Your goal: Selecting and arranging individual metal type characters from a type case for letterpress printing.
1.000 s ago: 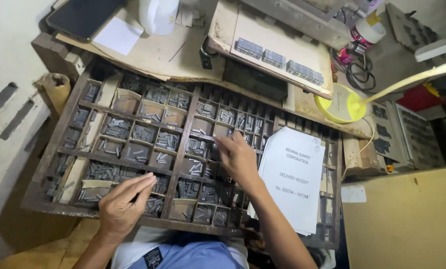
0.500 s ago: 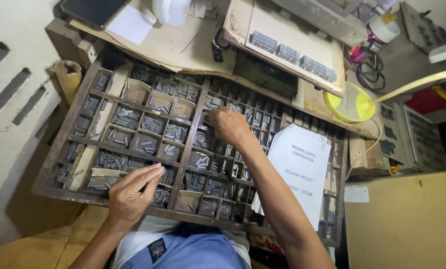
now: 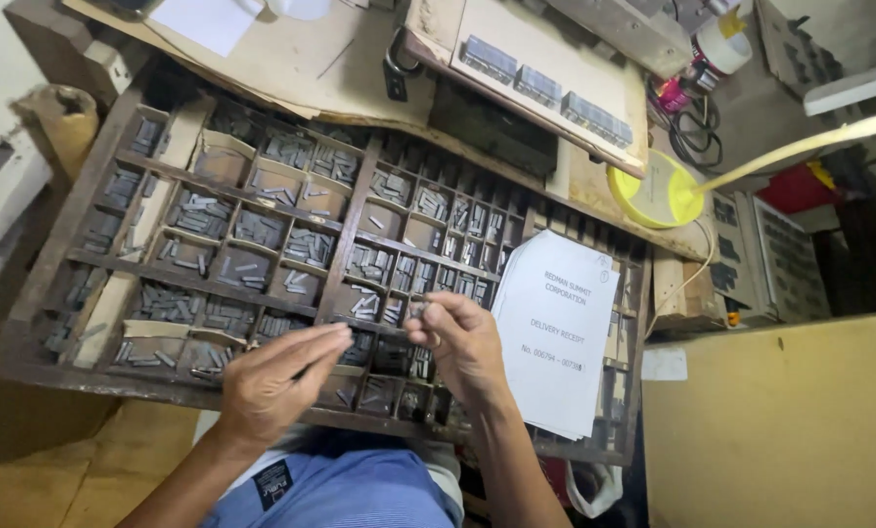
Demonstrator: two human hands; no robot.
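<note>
— Head camera first, since it's the only view. Where is your right hand?

— My right hand [image 3: 462,342] is low over the front rows of the wooden type case [image 3: 27,360], close to my body. Half a second ago it was stretched up into the small compartments in the middle of the case; it has come back towards me since.

— Closed or open?

— Thumb and first fingers are pinched together on a metal sort [image 3: 419,311], a thin grey sliver that sticks up above my fingertips. The other fingers are curled in.

— So the sort has left its compartment?

— Yes. It is in the air now, above the case's near middle rows, between my two hands and just left of the white printed sheet [image 3: 555,332] that lies over the case's right end.

— And the left hand?

— My left hand [image 3: 276,376] has hardly shifted. It sits over the front edge of the case, its fingers [image 3: 325,340] stretched out nearly flat towards the right hand and just short of touching it. Something dark shows under the fingers, but I cannot tell whether I am holding it or what it is.

— What does the change amount to?

— As I judge it, the picking part is over: the sort is brought across and sits next to my left hand.
</note>
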